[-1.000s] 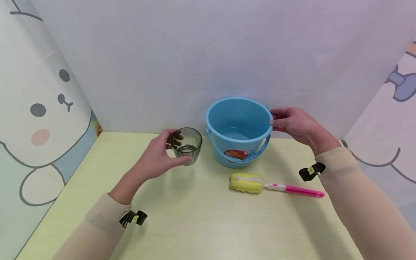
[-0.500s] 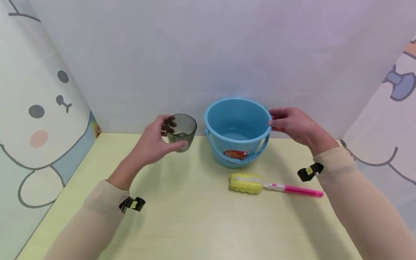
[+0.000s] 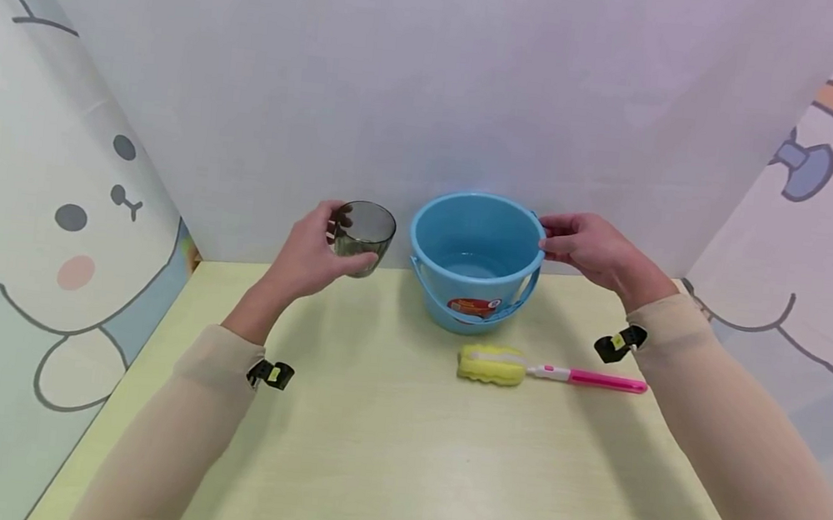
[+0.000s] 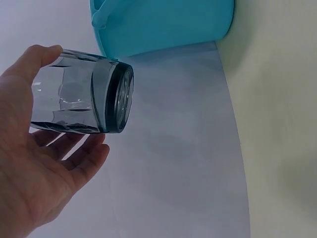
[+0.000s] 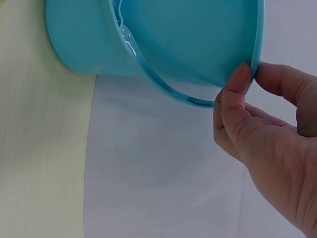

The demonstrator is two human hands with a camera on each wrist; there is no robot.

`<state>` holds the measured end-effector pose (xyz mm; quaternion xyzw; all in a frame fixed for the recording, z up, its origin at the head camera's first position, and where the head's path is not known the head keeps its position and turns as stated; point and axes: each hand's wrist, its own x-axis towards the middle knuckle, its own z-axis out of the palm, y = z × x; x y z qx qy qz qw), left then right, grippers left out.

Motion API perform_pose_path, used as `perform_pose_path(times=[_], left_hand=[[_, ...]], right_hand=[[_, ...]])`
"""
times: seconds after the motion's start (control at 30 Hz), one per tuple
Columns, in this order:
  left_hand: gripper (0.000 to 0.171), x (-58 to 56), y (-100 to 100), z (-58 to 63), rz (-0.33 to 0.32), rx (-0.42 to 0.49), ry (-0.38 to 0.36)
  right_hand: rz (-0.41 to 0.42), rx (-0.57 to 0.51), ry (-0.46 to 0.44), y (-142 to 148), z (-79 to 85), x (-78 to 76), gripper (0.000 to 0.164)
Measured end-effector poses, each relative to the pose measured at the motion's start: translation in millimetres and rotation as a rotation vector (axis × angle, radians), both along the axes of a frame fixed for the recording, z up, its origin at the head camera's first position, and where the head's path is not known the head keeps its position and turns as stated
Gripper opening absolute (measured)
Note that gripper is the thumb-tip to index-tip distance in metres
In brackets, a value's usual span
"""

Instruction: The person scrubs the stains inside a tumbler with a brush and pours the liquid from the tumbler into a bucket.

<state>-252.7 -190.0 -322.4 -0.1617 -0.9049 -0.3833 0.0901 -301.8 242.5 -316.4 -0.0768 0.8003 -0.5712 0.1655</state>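
My left hand (image 3: pixel 309 251) grips a smoky clear drinking glass (image 3: pixel 364 234) by its side, thumb on the near face and fingers behind. The glass is held above the table, left of the blue bucket (image 3: pixel 469 298) and apart from it. In the left wrist view the glass (image 4: pixel 74 94) shows its thick base, and I see nothing in it. My right hand (image 3: pixel 594 252) pinches the bucket's rim on the right side; the right wrist view shows the thumb and fingers on the rim (image 5: pixel 258 42). The bucket stands upright, its handle (image 3: pixel 505 312) hanging down in front.
In front of the bucket lies a sponge brush (image 3: pixel 492 365) with a yellow head and pink handle, pointing right. The pale yellow table (image 3: pixel 397 459) ends at a light cloth wall (image 3: pixel 289 97) behind. Cartoon-printed panels (image 3: pixel 11 171) stand at both sides.
My left hand has raised the glass and moved it farther back, a little to the left. My right hand, the bucket and the brush have stayed in place.
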Motion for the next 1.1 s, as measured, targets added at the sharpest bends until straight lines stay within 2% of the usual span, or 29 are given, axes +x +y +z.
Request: perform_pose_path(times=[0.3,0.8,1.1], left_hand=[[0.09,-17.4,7.7,13.0,-0.002,-0.027,0.019],[0.093,-35.4,24.8,29.2,-0.018,-0.131,0.086],[0.089,-42.6,34.7,35.7,-0.026,-0.178,0.125]], right_hand=[[-0.002,-0.003,0.004,0.3,0.1,1.3,0.055],[-0.009,-0.001,-0.007,-2.2,3.6,7.4,0.057],[-0.01,-0.01,-0.013,-3.4,4.3,8.4,0.056]])
